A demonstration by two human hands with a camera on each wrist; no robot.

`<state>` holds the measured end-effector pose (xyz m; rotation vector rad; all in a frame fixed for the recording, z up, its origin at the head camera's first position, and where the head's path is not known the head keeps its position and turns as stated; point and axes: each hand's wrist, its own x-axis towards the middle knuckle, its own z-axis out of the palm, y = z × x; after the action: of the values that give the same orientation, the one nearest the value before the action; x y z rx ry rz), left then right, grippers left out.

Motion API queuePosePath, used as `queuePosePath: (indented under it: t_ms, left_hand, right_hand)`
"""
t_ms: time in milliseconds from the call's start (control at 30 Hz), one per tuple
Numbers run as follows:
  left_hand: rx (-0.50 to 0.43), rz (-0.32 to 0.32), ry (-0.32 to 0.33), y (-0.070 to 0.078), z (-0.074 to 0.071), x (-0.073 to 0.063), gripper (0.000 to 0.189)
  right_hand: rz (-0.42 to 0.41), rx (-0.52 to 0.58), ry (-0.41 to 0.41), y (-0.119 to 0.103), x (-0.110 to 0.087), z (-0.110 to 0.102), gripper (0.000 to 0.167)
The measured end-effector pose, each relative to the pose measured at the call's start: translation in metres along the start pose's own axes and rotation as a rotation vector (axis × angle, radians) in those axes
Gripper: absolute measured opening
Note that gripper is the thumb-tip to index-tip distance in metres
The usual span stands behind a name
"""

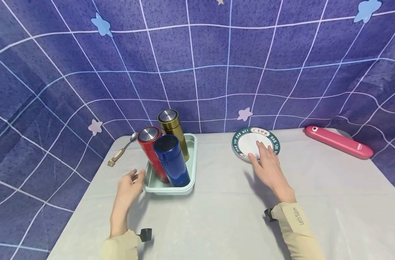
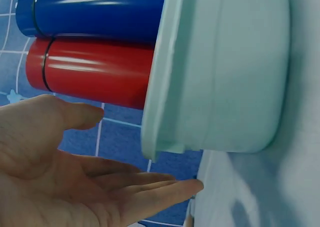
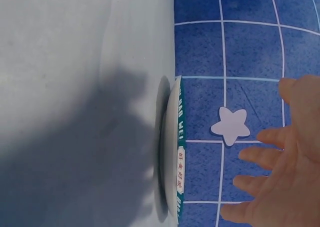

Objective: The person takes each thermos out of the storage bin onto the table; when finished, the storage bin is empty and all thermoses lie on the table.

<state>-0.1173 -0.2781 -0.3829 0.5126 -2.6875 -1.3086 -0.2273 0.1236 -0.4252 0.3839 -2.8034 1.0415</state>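
Note:
My left hand [image 1: 129,187] is beside the near left corner of a pale green tray [image 1: 193,159], fingers loosely bent and apart from the thumb. In the left wrist view its palm [image 2: 55,187] holds nothing and the fingertips reach along the tray's wall [image 2: 235,87]. Inside the tray stand a red thermos [image 1: 155,155], a blue thermos [image 1: 174,162] and a gold thermos [image 1: 176,133]. My right hand [image 1: 269,168] hovers with spread fingers over the near edge of a white plate with a green patterned rim [image 1: 236,139]. The right wrist view shows a gap between the fingers and the plate [image 3: 172,157].
A spoon with an ornate handle [image 1: 120,151] lies left of the tray. Toward the right back is a long pinkish-red case with an eye on it [image 1: 338,142]. A blue gridded curtain [image 1: 210,83] with stars rises behind the grey-white table [image 1: 217,216].

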Motion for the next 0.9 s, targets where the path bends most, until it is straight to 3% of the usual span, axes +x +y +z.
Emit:
queuePosePath:
  t_ms: [233, 533, 700, 900]
  left_hand:
    - [-0.094, -0.042, -0.083, -0.010, 0.008, 0.001, 0.059]
    - [-0.145, -0.052, -0.067, -0.019, 0.020, 0.002, 0.034]
    - [-0.186, -0.052, -0.057, -0.019, 0.023, 0.001, 0.034]
    - [-0.212, -0.060, -0.064, -0.017, 0.024, 0.000, 0.035]
  right_hand:
    - [-0.007, 0.012, 0.000, 0.000, -0.001, 0.000, 0.066]
    - [-0.007, 0.025, -0.008, -0.001, -0.005, -0.001, 0.065]
    - [-0.014, 0.051, -0.015, -0.001, -0.006, -0.001, 0.064]
    - [-0.009, 0.162, -0.059, -0.001, -0.006, 0.002, 0.066]
